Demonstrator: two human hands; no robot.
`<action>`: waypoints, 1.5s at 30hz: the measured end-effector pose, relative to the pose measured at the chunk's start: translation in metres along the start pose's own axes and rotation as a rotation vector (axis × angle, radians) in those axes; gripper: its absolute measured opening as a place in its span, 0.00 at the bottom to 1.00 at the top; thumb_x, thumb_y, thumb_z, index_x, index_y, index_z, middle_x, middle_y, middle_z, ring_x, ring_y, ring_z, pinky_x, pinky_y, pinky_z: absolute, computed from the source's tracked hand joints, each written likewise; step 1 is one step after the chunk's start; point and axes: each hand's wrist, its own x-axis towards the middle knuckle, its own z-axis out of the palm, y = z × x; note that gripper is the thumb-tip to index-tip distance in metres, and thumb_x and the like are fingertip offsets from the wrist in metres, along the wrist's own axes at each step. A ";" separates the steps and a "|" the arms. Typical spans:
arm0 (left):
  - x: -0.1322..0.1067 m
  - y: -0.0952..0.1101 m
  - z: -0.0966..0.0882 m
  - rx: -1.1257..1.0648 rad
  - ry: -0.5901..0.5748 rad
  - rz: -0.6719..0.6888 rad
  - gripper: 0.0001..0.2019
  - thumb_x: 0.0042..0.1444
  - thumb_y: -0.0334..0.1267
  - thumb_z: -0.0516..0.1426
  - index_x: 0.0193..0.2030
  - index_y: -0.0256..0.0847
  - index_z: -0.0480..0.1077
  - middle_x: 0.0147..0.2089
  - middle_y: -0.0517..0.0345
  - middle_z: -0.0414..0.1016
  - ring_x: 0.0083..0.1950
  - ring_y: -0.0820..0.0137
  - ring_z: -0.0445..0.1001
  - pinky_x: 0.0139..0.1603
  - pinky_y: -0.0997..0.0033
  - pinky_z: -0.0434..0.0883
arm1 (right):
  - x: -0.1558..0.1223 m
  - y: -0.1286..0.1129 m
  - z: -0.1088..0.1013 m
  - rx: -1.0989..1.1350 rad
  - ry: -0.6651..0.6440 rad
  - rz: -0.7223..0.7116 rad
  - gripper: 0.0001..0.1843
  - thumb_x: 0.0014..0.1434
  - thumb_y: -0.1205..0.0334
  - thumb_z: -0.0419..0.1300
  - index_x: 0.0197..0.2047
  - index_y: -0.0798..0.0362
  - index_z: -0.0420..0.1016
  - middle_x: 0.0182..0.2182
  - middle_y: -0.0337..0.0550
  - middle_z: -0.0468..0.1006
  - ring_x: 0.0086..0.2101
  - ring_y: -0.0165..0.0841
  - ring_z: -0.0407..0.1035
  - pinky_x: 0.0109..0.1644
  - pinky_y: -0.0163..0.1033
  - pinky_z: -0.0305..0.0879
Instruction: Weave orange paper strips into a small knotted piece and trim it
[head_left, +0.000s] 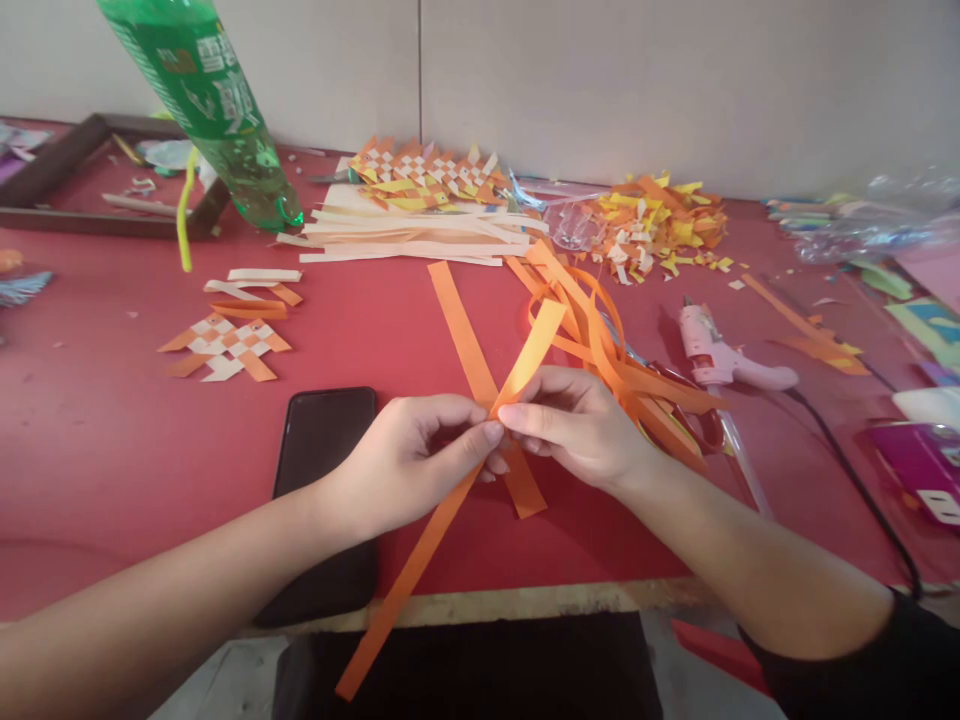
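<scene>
Between my two hands is an orange paper strip (409,575), its long end slanting down past the table's front edge and its short end pointing up. My left hand (420,450) pinches it from the left. Fingertips of my right hand (574,425) pinch it close to the same spot, where it seems to be folded; the fold itself is hidden by the fingers. A second orange strip (461,330) crosses behind the hands, and I cannot tell whether it is held or lies on the table. A heap of loose orange strips (600,330) lies just beyond my right hand.
A black phone (326,440) lies by my left forearm. Woven paper fish (225,345) rest at left. White strips (420,238), paper scraps (667,225) and a tilted green bottle (217,110) are farther back. At right are a pink glue gun (720,350) and its cord (847,470).
</scene>
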 end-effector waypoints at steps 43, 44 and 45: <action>-0.001 0.001 0.000 0.160 0.040 0.039 0.14 0.65 0.40 0.53 0.32 0.38 0.75 0.30 0.59 0.80 0.32 0.74 0.78 0.35 0.78 0.72 | 0.000 0.001 0.000 0.001 -0.022 0.020 0.09 0.55 0.63 0.69 0.26 0.54 0.76 0.21 0.35 0.74 0.18 0.22 0.64 0.18 0.28 0.58; -0.001 0.001 0.000 0.156 0.039 0.046 0.14 0.65 0.40 0.53 0.31 0.38 0.75 0.30 0.59 0.80 0.32 0.74 0.77 0.35 0.78 0.72 | 0.000 0.000 0.000 0.003 -0.014 0.025 0.09 0.54 0.62 0.69 0.27 0.54 0.76 0.21 0.35 0.74 0.18 0.22 0.64 0.18 0.28 0.58; -0.001 0.001 0.000 0.151 0.040 0.048 0.14 0.65 0.40 0.53 0.31 0.38 0.75 0.30 0.59 0.80 0.32 0.74 0.77 0.35 0.78 0.72 | -0.001 0.000 0.000 0.003 0.004 0.030 0.09 0.54 0.62 0.70 0.27 0.54 0.76 0.21 0.35 0.74 0.18 0.22 0.64 0.18 0.29 0.58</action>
